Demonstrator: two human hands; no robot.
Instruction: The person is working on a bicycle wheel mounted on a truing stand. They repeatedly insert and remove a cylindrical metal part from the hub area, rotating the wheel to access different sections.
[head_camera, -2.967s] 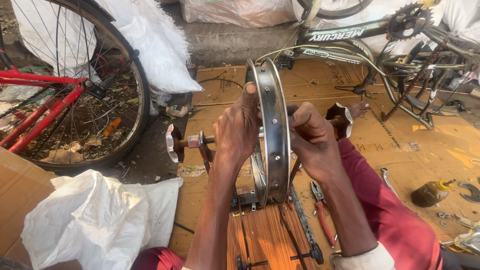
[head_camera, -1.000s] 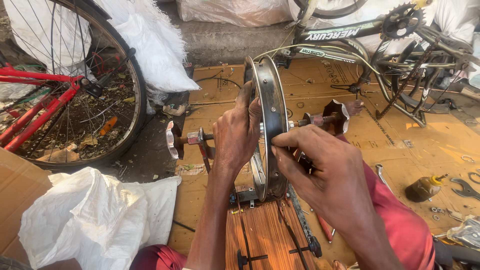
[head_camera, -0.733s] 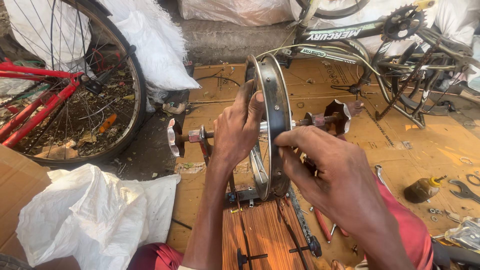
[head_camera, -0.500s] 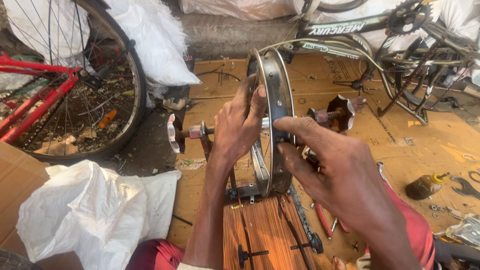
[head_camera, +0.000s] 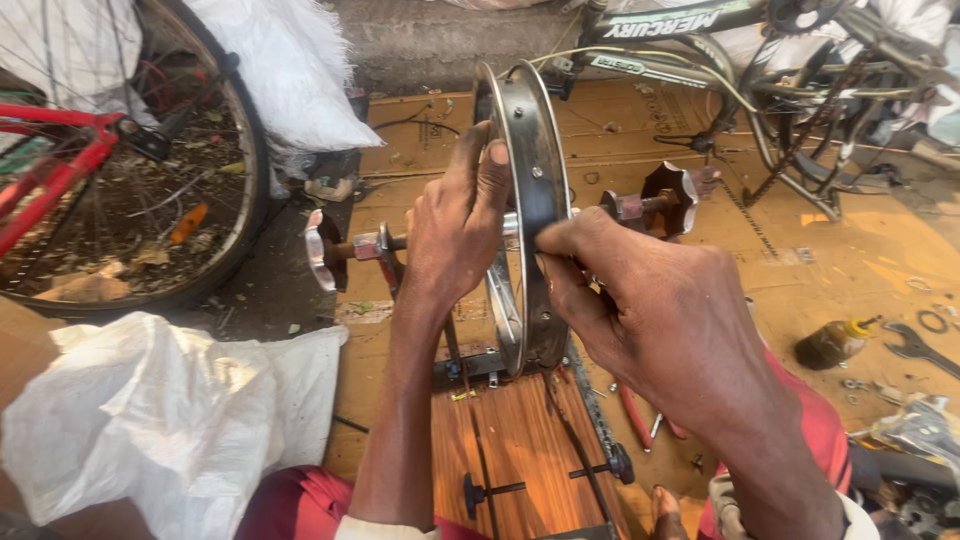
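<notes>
A bare metal bicycle wheel rim (head_camera: 532, 150) stands upright, edge on, in a truing stand whose axle (head_camera: 355, 246) ends in knobs on both sides. My left hand (head_camera: 455, 225) grips the rim from the left side, fingers curled over its top edge. On the right, the fingers of my right hand (head_camera: 650, 300) pinch the rim at about mid height. A small tool or spoke nipple may be in those fingers, but the hand hides it.
The stand sits on a wooden base (head_camera: 510, 455) on cardboard flooring (head_camera: 820, 260). A red bicycle with its wheel (head_camera: 130, 200) is at left, a white sack (head_camera: 160, 420) at lower left. Another bicycle frame (head_camera: 740, 60) lies at the back right. Red pliers (head_camera: 640, 415), a small oil bottle (head_camera: 830, 345) and a spanner (head_camera: 915, 345) lie at right.
My right hand has come forward from the rim's far right side and now pinches the rim closer to me. My left hand has kept its grip on the rim.
</notes>
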